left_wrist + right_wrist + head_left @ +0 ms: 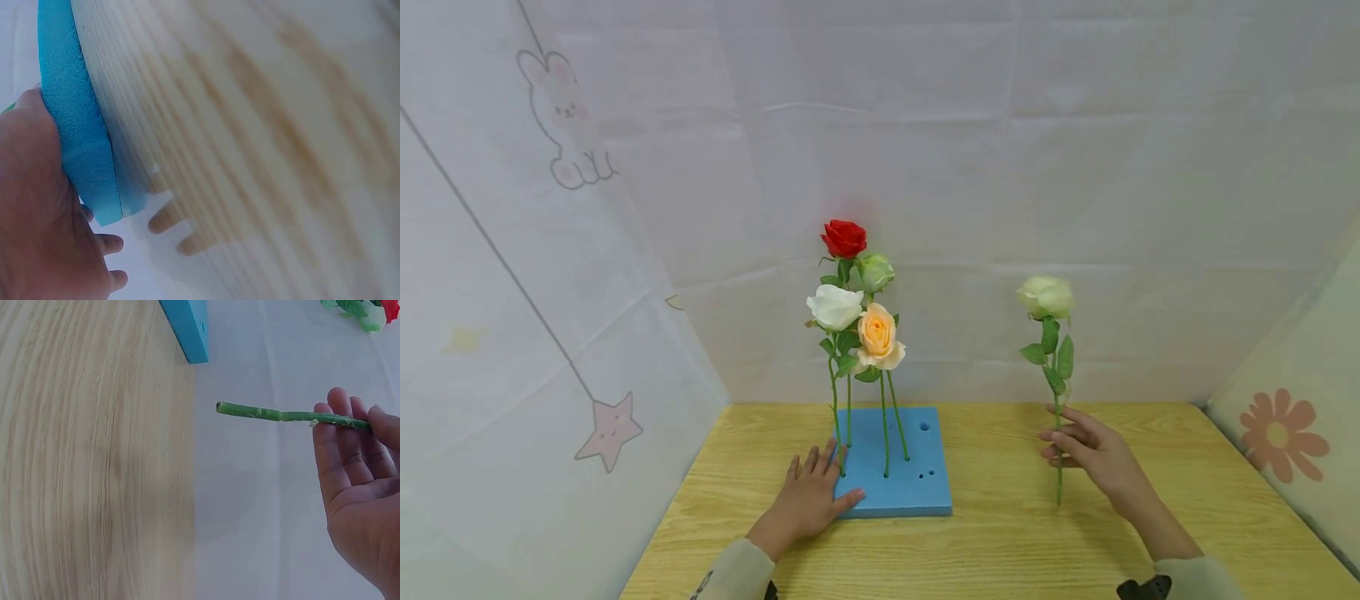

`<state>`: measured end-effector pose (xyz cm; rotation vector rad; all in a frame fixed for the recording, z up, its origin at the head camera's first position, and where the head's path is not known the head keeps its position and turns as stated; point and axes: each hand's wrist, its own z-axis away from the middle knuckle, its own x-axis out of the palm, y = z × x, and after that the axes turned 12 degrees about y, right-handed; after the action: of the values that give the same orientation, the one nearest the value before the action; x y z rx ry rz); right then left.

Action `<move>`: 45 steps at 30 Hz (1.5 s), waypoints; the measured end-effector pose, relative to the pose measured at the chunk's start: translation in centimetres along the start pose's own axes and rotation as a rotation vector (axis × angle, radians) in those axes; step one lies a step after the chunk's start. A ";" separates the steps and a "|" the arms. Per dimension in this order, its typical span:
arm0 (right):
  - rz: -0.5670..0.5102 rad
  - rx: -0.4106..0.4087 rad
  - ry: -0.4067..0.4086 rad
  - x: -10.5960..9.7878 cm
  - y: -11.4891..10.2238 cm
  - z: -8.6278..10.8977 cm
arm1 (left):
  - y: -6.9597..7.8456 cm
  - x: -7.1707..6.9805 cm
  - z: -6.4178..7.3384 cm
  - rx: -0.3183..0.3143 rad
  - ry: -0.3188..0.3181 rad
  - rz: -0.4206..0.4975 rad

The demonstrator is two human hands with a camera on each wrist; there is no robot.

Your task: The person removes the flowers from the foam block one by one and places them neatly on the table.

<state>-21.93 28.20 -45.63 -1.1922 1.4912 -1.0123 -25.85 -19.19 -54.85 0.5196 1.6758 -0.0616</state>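
Observation:
A blue foam block (pixel 917 493) lies on the table, with a red rose (pixel 844 239), a white rose (pixel 835 307), a peach rose (pixel 878 333) and a pale green rose (pixel 876 273) standing in its holes. My left hand (pixel 811 497) rests on the block's left side, fingers spread and thumb along the front edge. To the right of the block, my right hand (pixel 1093 454) pinches the stem of a cream rose (pixel 1046 297) between thumb and fingers. That rose is upright, bloom on top. In the right wrist view its bare stem end (pixel 250 412) sticks out past the fingers.
Open holes (pixel 924 426) show on the right half of the block. The wood-grained table (pixel 992 550) ends at a pale cloth backdrop (pixel 1120 208). Side cloths with printed figures hang to the left and right.

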 end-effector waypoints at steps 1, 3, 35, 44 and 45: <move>0.002 0.011 0.002 -0.2 0.0 0.1 | 0.0 0.0 0.0 0.000 -0.002 0.001; 0.008 0.031 0.003 -0.5 -0.1 0.3 | 0.2 -0.2 0.1 0.001 -0.005 0.002; 0.016 0.189 -0.170 -10.2 2.3 2.6 | 0.2 -0.4 0.0 0.012 0.008 0.019; 0.018 0.281 -0.243 -13.3 3.9 3.2 | 0.3 -0.3 0.0 0.008 0.017 0.006; 0.016 0.292 -0.249 -13.5 4.1 3.3 | 0.3 -0.4 0.0 0.003 0.013 0.002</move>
<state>-18.43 42.11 -47.94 -1.0518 1.1153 -0.9922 -25.71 -19.03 -54.43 0.5254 1.6876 -0.0597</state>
